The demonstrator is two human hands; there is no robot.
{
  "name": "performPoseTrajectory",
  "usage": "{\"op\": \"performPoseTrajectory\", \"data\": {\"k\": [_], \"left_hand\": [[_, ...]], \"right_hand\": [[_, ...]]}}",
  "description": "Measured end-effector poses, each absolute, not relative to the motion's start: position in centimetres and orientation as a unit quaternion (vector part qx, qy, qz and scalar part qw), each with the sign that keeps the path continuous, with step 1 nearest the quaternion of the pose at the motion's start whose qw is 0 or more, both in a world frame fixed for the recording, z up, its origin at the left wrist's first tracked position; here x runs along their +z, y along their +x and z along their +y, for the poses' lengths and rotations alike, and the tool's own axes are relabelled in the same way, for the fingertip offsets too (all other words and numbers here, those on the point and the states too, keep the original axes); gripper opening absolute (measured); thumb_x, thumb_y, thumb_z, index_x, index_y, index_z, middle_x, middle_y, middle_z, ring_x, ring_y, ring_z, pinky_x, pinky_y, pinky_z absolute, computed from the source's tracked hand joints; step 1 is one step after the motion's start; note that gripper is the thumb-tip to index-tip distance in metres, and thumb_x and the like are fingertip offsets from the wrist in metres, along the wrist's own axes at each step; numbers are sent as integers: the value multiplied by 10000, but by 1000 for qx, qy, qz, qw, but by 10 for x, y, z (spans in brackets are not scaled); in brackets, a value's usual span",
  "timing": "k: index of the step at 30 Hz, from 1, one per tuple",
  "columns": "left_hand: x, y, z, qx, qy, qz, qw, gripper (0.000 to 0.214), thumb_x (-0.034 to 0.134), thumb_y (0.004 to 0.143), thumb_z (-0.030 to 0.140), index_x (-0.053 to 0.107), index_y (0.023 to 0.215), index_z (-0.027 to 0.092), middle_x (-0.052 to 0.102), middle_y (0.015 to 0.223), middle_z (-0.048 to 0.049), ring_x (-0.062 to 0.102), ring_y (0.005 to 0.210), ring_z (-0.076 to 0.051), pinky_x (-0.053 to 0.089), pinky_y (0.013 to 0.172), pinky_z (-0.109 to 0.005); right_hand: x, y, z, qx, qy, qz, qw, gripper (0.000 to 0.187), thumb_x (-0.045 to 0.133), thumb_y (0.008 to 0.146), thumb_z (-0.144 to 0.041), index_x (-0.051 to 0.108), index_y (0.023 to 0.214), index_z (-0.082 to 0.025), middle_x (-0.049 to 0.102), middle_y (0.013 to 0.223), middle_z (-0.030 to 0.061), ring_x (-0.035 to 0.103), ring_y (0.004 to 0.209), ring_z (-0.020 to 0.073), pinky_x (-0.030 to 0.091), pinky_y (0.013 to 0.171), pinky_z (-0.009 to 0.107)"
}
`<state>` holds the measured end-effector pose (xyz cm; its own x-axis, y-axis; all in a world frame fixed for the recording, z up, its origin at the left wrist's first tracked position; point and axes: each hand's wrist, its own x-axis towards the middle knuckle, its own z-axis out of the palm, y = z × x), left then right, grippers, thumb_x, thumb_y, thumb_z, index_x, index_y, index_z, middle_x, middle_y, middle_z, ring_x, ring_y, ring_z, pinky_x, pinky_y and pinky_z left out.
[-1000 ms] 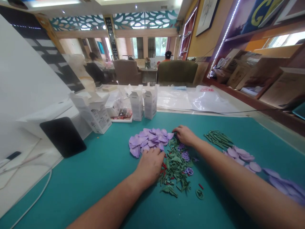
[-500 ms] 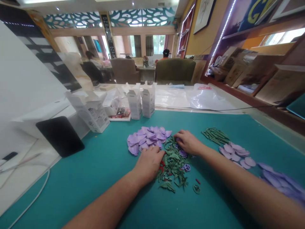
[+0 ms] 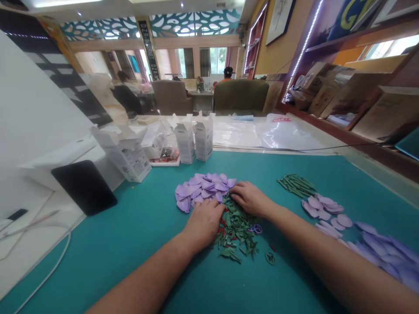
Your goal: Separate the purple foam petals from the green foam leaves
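Hands (image 3: 225,211) on green pieces (image 3: 237,235); mat (image 3: 131,244) open leftward.

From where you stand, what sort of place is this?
Probably a craft assembly workroom: a teal mat holds heaps of purple petals and green leaf pieces, opened white cartons stand behind, and cardboard boxes line the shelves.

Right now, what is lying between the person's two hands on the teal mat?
In the head view, a heap of small green leaf-shaped plastic pieces lies between the left hand and the right hand, touching both.
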<state>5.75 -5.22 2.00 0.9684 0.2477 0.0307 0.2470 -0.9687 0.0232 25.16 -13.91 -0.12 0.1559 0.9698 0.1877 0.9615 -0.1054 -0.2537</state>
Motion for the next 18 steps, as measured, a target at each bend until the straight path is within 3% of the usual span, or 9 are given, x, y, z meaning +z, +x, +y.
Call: {"op": "performPoseTrajectory", "data": {"k": [6,12,18], "left_hand": [[22,58,-54,6,993,119,20,279,414,969,210,597,1179,213,612,1111,-83,549,992,-265,434,818,-387],[22,58,-54,16,993,114,16,285,433,956,180,601,1184,217,616,1089,-77,546,989,-268,434,808,-396],[22,57,-54,13,994,108,17,295,419,962,190,597,1195,221,609,1088,-77,543,992,-267,434,814,-405]], "right_hand": [[1,254,-144,17,-756,-638,145,242,477,962,-255,710,1007,-210,666,1010,77,587,907,196,417,843,295],[0,277,-120,-9,-819,-555,146,352,381,974,-194,613,1229,-127,664,1158,150,598,1033,237,415,876,312],[-2,273,-89,-1,-819,-559,130,321,423,956,-207,685,1131,-149,683,1079,137,620,987,220,423,869,279]]}}
